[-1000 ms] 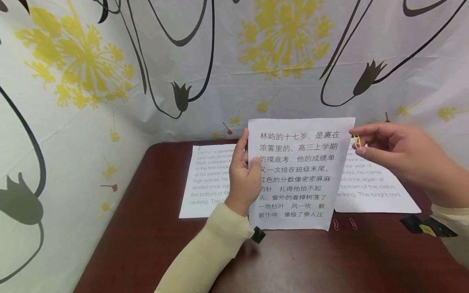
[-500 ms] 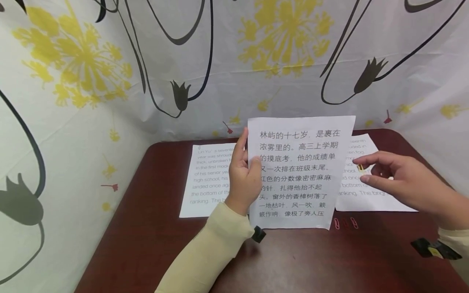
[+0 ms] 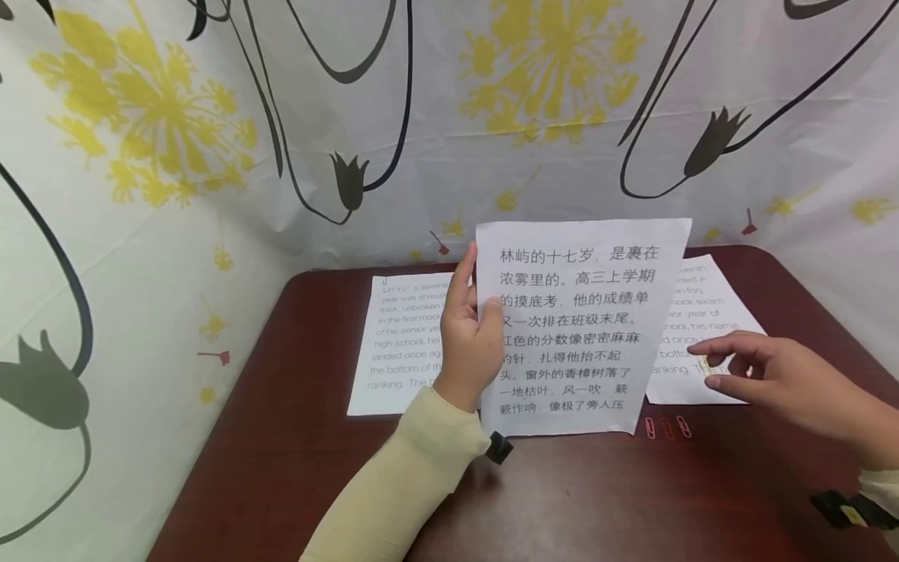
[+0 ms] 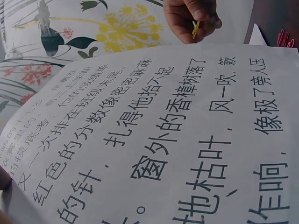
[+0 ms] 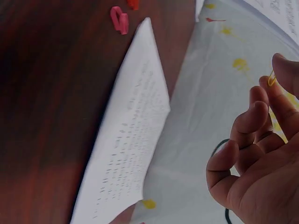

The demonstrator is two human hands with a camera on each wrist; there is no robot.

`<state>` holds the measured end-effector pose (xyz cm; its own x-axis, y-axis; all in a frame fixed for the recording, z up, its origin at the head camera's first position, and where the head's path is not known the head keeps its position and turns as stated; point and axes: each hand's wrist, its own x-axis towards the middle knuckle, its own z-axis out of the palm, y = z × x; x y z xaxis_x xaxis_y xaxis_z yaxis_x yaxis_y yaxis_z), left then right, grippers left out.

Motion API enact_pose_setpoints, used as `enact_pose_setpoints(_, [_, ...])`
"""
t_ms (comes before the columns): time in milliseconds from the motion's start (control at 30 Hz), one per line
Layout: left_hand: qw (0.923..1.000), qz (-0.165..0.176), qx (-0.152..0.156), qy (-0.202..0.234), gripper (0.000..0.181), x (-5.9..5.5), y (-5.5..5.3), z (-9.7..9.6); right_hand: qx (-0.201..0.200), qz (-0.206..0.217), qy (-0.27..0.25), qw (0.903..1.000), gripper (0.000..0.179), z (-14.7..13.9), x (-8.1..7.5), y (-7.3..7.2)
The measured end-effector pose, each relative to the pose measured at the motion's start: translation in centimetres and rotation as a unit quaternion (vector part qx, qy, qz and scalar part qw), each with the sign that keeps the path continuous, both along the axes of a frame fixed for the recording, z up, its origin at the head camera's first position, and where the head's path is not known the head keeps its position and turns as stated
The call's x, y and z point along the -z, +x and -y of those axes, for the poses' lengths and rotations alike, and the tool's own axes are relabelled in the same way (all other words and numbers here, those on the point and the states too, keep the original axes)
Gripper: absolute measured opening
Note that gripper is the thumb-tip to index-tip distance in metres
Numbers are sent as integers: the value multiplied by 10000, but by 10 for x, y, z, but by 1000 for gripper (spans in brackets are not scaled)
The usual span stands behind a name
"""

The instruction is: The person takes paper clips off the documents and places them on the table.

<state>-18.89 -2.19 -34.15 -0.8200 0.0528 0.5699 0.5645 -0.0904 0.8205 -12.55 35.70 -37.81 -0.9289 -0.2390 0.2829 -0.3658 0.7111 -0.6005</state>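
Note:
My left hand grips the left edge of a white sheet printed with Chinese text, thumb on its front, and holds it raised above the table. To the right of that sheet, my right hand pinches a small yellow paper clip between thumb and index finger, the other fingers curled loosely. In the left wrist view the yellow clip shows at the fingertips, beyond the sheet's edge. Below the right hand lies a sheet of English text, partly covered by the held sheet and the hand.
Another English sheet lies at the left, a clip at its top. Pink and red paper clips lie in a row before the right sheet. The dark red table backs onto a white flowered cloth.
My right hand with the yellow paper clip has moved away from the held sheet's upper right edge, down and to the right. The left hand stays almost still with its sheet.

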Motion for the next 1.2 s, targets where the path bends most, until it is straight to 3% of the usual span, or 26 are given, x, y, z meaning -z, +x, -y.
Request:
enact_pose_setpoints(133, [10000,-27,-30,-9,79,0,0,-1,-89,71,-37,9999,42,-4,14,3])
enact_pose_setpoints(300, [10000,-37,-68,-45,79,0,0,-1,-197,361,62,9991,32,-5,30,5])
enact_pose_setpoints(533, [9999,-55,-76,-69,79,0,0,-1,-222,641,463,9966,29,-7,46,6])
enact_pose_setpoints(800, [10000,-47,-40,-36,79,-1,-1,-1,-579,1379,545,9873,32,-11,55,7])
enact_pose_setpoints(1200, [10000,-67,-44,9,77,0,-1,-1,-155,1394,1134,9836,36,-5,57,9])
